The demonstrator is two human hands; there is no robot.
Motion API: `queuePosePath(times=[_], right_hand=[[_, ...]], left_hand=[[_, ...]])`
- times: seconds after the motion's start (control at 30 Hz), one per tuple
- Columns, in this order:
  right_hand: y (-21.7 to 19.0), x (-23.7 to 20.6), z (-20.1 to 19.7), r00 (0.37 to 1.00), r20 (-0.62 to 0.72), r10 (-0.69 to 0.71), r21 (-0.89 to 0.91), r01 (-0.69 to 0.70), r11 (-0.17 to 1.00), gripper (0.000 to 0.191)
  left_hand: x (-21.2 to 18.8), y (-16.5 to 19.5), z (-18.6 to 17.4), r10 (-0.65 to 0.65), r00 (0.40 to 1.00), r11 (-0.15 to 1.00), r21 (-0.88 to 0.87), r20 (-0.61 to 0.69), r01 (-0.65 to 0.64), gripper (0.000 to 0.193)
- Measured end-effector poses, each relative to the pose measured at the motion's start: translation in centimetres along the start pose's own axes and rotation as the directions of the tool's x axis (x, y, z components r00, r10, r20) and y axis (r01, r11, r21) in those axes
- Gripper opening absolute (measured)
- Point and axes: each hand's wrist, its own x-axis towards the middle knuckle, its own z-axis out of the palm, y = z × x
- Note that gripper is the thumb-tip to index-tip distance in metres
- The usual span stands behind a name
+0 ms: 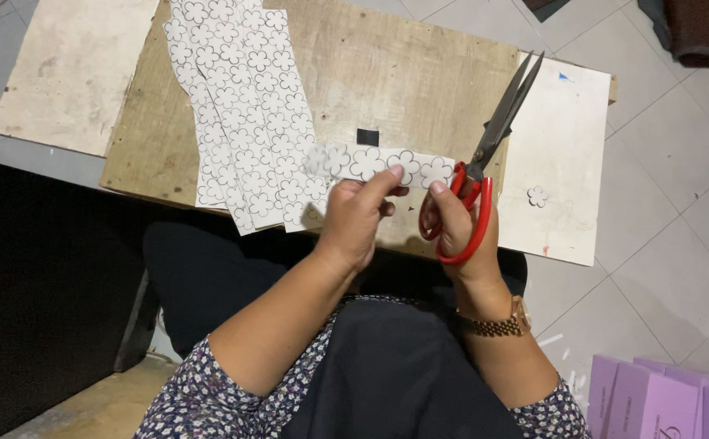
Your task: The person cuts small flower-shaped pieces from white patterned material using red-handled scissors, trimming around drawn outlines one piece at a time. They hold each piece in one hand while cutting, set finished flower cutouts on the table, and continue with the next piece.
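Scissors (496, 130) blades point up-right; paper strip (379, 162) lies horizontal.

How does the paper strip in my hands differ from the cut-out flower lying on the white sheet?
The paper strip is long, carries a row of flowers, and is held by the left hand. The cut-out flower is one small shape lying loose on the white sheet. Both show black-outlined flower prints.

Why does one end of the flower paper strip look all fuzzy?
In the head view, the left end of the paper strip is smeared by motion blur beside the left hand; the scissors and the right hand look sharp, under soft, even light.
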Motion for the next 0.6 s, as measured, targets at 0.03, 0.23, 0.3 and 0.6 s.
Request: queuePosePath(times=[0.03, 0.23, 0.3, 0.6], right_hand=[[0.2, 0.0, -0.3, 1.000, 0.004, -0.004, 0.008, 0.004, 1.000, 0.020], [1.6, -0.3, -1.1, 0.960, 0.199, 0.200, -0.029, -0.198, 0.980, 0.038], [1.8, -1.6, -0.9, 0.928, 0.350, 0.126, -0.115, -0.091, 0.989, 0.040], [1.0, -2.2, -0.2, 0.873, 0.460, 0.163, -0.309, -0.014, 0.951, 0.056]], left_hand=[[0.0, 0.2, -0.1, 0.012, 1.000, 1.000, -0.005, -0.011, -0.012, 0.021], [0.4, 1.0, -0.1, 0.083, 0.990, 0.995, -0.053, -0.112, -0.089, 0.024], [0.5, 1.5, 0.0, 0.136, 0.979, 0.988, -0.058, -0.154, -0.146, 0.022], [-0.2, 2.0, 0.6, 0.223, 0.963, 0.975, 0.038, -0.150, -0.219, 0.021]])
